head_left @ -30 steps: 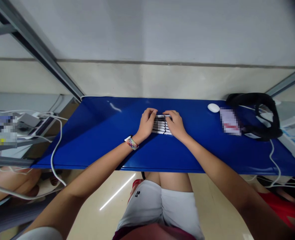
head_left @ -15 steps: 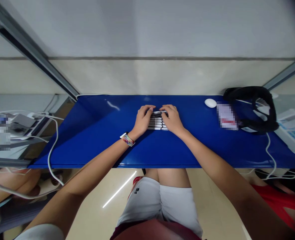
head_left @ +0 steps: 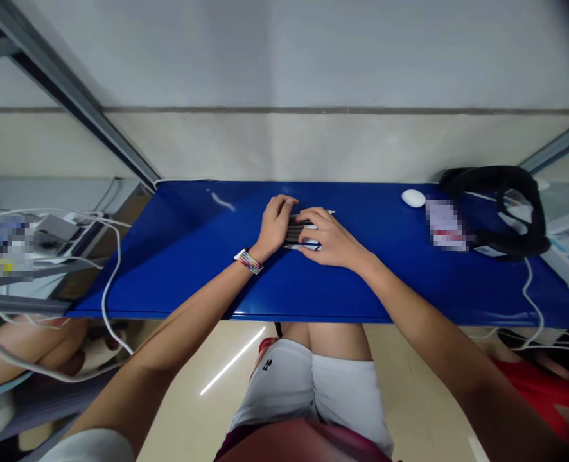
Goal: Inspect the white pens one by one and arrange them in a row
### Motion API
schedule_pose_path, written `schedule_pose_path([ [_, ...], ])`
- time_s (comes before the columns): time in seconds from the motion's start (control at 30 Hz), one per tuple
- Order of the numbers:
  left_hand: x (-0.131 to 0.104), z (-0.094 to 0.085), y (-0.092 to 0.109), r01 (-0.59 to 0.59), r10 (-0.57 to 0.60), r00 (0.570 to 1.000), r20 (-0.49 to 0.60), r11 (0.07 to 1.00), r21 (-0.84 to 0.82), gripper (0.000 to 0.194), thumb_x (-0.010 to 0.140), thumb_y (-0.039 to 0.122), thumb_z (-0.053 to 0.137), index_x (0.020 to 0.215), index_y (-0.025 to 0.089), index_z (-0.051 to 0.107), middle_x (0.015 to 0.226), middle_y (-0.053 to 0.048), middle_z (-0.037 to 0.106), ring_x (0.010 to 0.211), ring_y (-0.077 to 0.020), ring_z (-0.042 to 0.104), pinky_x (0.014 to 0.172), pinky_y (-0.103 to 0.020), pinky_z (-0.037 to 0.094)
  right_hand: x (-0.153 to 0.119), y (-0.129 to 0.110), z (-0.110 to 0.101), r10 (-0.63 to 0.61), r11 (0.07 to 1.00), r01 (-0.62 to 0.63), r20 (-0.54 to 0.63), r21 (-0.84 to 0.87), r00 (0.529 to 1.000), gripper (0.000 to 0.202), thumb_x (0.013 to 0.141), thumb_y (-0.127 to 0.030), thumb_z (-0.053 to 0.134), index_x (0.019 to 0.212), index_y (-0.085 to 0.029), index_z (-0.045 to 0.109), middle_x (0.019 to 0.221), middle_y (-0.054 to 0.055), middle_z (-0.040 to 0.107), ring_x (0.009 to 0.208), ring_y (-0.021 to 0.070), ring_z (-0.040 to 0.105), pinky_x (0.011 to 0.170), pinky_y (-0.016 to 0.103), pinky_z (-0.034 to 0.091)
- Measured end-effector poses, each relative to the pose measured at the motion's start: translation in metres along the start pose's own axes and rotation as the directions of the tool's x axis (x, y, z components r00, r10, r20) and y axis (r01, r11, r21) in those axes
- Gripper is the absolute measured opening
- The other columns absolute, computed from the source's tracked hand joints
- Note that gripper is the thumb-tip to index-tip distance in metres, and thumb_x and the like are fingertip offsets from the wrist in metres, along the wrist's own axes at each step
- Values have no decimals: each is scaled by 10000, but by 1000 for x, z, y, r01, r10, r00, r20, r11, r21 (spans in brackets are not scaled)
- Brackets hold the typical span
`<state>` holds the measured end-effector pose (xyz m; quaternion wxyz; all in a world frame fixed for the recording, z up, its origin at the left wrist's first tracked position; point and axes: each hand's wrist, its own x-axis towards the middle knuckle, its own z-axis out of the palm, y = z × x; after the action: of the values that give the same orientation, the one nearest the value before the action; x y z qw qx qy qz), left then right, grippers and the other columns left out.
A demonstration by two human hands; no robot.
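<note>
On the blue table, a row of slim, pen-like sticks lies side by side between my hands. They show dark and white parts, and one near the front has a blue stripe. At their left ends is my left hand, its fingers bent round the far corner and its palm against the row. My right hand reaches over from the right, with curved fingers gripping across the sticks. A white tip pokes out beyond the right hand's knuckles. The right hand covers most of the sticks' right ends.
To the right are a white oval object, a blurred-out packet and a black headband-like strap. White cables hang over the left edge. Metal posts flank the table, and parts of other people show at both sides.
My right hand has shifted from the far right corner to spread over the sticks. Mostly dark parts now show where white ones did. The left hand stays at the left ends.
</note>
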<state>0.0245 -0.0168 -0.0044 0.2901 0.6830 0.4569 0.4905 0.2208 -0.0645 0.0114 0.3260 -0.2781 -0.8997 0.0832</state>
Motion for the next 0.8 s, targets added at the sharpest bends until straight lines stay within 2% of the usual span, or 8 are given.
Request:
schedule_pose_path([
  [0.17, 3, -1, -4, 8, -8, 1000, -25, 1000, -3, 293, 1096, 347, 458, 990, 244, 711, 1094, -75, 727, 1078, -248, 655, 1029, -414, 466, -1, -1, 0, 28, 999, -29, 44, 14, 999, 108, 929, -198, 697, 952, -263, 780, 1373, 116, 650, 1385, 325, 534, 1149, 580, 504],
  [0.37, 8, -3, -10, 18, -18, 998, -55, 1000, -14, 306, 1095, 398, 475, 970, 252, 713, 1082, -75, 738, 1088, -260, 644, 1042, -422, 452, -1, -3, -4, 103, 991, -110, 84, 71, 991, 115, 858, -193, 746, 914, -284, 789, 1403, 98, 652, 1428, 349, 505, 1204, 621, 448],
  [0.53, 7, -5, -6, 17, -18, 999, -45, 999, -34, 299, 1084, 432, 497, 979, 252, 711, 1096, -70, 741, 1112, -258, 643, 1055, -418, 452, -1, 0, 3, 112, 990, -119, 94, 72, 989, 86, 852, -198, 745, 877, -274, 778, 1400, 102, 655, 1442, 331, 498, 1205, 600, 447],
  [0.7, 6, -12, 6, -60, 60, 998, -8, 995, -79, 301, 1072, 482, 527, 1049, 251, 718, 1204, -69, 743, 1217, -258, 636, 1141, -425, 420, 3, -3, 3, 199, 949, -186, -29, 254, 979, 37, 859, -231, 756, 849, -267, 758, 1319, 86, 732, 1381, 321, 579, 1195, 591, 441],
  [0.8, 6, -15, 9, -96, 99, 995, 14, 983, -158, 370, 1090, 508, 475, 1053, 242, 729, 1181, -79, 747, 1195, -253, 656, 1138, -424, 436, 7, -5, -3, 338, 854, -253, -115, 455, 934, 51, 892, -299, 757, 870, -255, 744, 1211, 79, 789, 1262, 310, 673, 1147, 550, 478],
])
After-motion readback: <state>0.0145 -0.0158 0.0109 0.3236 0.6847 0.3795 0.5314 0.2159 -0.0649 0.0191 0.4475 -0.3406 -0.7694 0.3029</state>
